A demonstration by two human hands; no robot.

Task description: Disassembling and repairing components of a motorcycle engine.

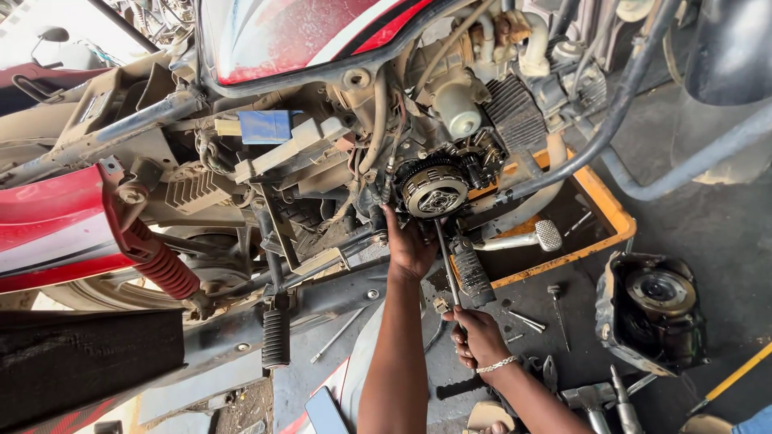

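A red motorcycle with its engine side cover off fills the upper view. Its round clutch assembly is exposed at the centre. My left hand rests against the engine just below and left of the clutch, fingers pressed on the casing. My right hand, with a bead bracelet at the wrist, grips the handle end of a long thin metal tool whose tip reaches up to the clutch. The black ribbed footpeg sits beside the tool shaft.
An orange-rimmed drain tray lies under the engine. The removed clutch cover rests on the floor at right. Loose bolts, a hammer and other tools lie near my right arm. A red rear shock spring is left.
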